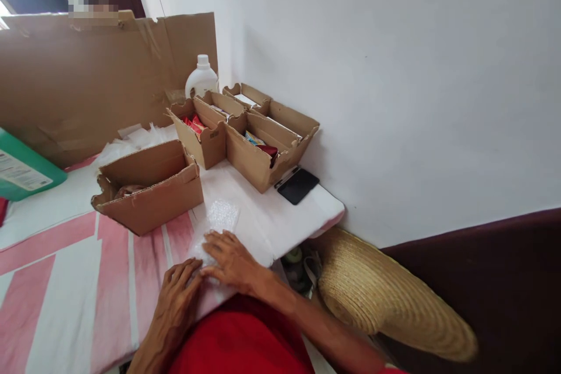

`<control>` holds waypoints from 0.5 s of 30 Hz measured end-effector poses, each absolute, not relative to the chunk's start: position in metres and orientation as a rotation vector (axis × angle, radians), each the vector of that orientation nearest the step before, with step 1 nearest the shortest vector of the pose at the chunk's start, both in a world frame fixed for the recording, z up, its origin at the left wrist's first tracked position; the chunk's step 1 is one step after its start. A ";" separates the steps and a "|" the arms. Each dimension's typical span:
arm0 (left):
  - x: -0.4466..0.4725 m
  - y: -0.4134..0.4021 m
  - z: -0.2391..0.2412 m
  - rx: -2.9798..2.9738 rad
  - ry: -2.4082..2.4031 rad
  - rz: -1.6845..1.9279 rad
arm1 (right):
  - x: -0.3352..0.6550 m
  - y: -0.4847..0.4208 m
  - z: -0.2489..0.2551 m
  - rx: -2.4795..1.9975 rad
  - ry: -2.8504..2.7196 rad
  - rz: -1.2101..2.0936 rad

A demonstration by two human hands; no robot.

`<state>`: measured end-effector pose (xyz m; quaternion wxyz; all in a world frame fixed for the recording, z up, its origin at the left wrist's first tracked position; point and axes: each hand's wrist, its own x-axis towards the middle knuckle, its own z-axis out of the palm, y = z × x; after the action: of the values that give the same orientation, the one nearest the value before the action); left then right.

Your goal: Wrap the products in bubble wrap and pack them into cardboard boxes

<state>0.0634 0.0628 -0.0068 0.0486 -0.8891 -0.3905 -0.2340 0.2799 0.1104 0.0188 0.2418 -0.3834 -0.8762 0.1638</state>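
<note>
A small piece of clear bubble wrap [223,214] lies flat near the table's front edge. My left hand [179,292] is closed at its near left edge, fingers bent together over the plastic, fingertips partly hidden. Across the lower part of the wrap rests my right hand [234,262], palm down and open, its fingers spread and pressing on the sheet. Whether anything lies inside or beneath the wrap cannot be made out. Just beyond the hands stands an open cardboard box [153,205] with something brownish in it.
Several cut-open cardboard bins [245,160] with packets stand against the wall, before a white jug [202,79]. A black phone [298,186] lies beside them. Crumpled clear plastic [140,139] and a green container [26,166] are at left. A straw hat [377,286] hangs below the table edge.
</note>
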 end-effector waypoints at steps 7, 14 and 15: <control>0.057 0.071 -0.007 -2.757 -1.196 -0.722 | 0.318 0.121 0.005 -1.062 -2.302 0.520; 0.070 0.055 0.029 -2.916 -1.375 -0.963 | 0.324 0.083 0.005 -1.006 -2.295 0.686; 0.073 0.054 0.036 -2.935 -1.424 -1.009 | 0.322 0.078 0.006 -0.992 -2.252 0.726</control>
<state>0.0732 0.0536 0.0365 -0.1363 -0.8515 -0.4132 -0.2926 0.3224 0.0779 0.0059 0.2839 -0.3708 -0.8415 0.2715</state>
